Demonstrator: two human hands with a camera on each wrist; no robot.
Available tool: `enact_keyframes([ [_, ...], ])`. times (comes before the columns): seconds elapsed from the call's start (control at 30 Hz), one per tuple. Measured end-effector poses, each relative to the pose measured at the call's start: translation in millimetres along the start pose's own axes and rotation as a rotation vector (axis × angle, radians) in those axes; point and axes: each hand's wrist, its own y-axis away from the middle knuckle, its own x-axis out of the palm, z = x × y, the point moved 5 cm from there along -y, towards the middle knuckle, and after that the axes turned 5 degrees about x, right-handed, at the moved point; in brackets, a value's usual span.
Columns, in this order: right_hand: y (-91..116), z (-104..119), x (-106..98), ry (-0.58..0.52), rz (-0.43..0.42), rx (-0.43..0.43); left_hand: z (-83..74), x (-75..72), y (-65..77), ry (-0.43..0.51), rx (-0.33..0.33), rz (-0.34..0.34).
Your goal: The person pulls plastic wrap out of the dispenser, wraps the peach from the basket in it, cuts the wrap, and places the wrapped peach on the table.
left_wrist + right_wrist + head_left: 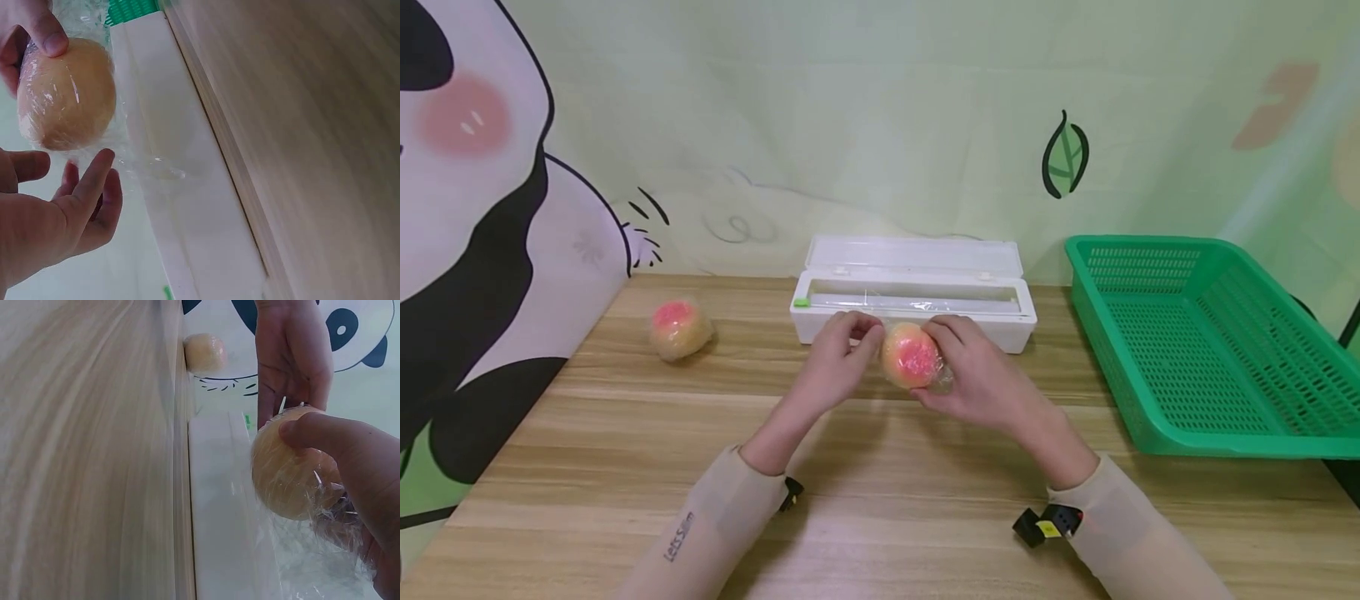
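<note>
A pink-and-yellow peach [912,356] in clear plastic wrap is held above the table, in front of the white cling film box. My right hand [981,371] grips it from the right, thumb pressed on its skin; loose wrap bunches by the palm in the right wrist view. At the peach's left side is my left hand [842,354]. Its fingers [94,181] are loosely bent, the thumb apart from them, close to the trailing film [156,165]. Behind, the lid of the cling film box [913,325] is raised, with a film roll inside.
Another wrapped peach [680,329] sits on the wooden table [625,467] at the left. A green plastic basket [1120,392] stands at the right. A printed cloth [850,125] with a panda hangs behind the table.
</note>
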Motion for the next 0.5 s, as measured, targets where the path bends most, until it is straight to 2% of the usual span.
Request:
enact_keyframes([
  [0.17, 0.6, 2.2, -0.3, 0.008, -0.036, -0.039, 4.9, -0.1, -0.7, 0.133, -0.082, -0.035],
  [0.4, 0.6, 3.7, -2.3, 0.015, -0.059, -0.058, 8.9, -1.0, -2.9, 0.405, -0.213, -0.080],
  [0.5, 0.7, 4.6, -3.5, 0.010, -0.074, -0.071, 9.1, -2.4, -3.6, 0.483, -0.233, -0.100],
])
